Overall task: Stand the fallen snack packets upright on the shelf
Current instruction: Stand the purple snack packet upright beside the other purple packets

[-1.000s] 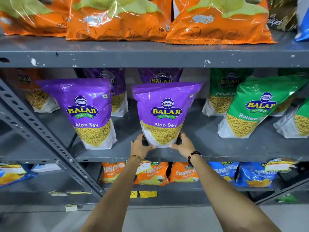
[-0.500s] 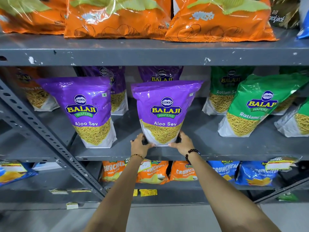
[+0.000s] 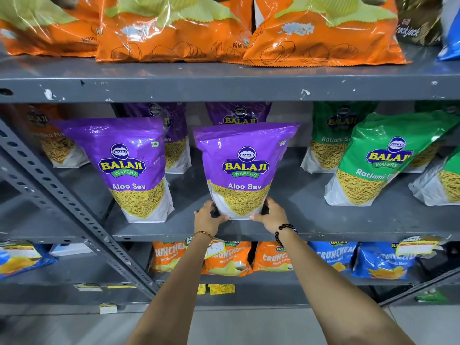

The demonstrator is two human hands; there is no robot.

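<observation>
A purple Aloo Sev packet [image 3: 245, 168] stands upright near the front edge of the grey middle shelf [image 3: 311, 220]. My left hand [image 3: 207, 217] grips its bottom left corner and my right hand [image 3: 272, 216] grips its bottom right corner. A second purple Aloo Sev packet [image 3: 128, 168] stands upright to its left. Two more purple packets [image 3: 239, 114] stand behind them. To the right, a green Ratlami Sev packet [image 3: 380, 160] leans to the right against other green packets.
Orange chip bags [image 3: 174, 31] lie on the shelf above. Orange [image 3: 224, 257] and blue [image 3: 380, 260] Crunchem packets fill the shelf below. A perforated grey brace [image 3: 74, 212] slants across the left. An orange mix packet [image 3: 52, 143] stands at far left.
Both hands have stayed at the packet's bottom corners. The packet has barely shifted; the view has tilted slightly.
</observation>
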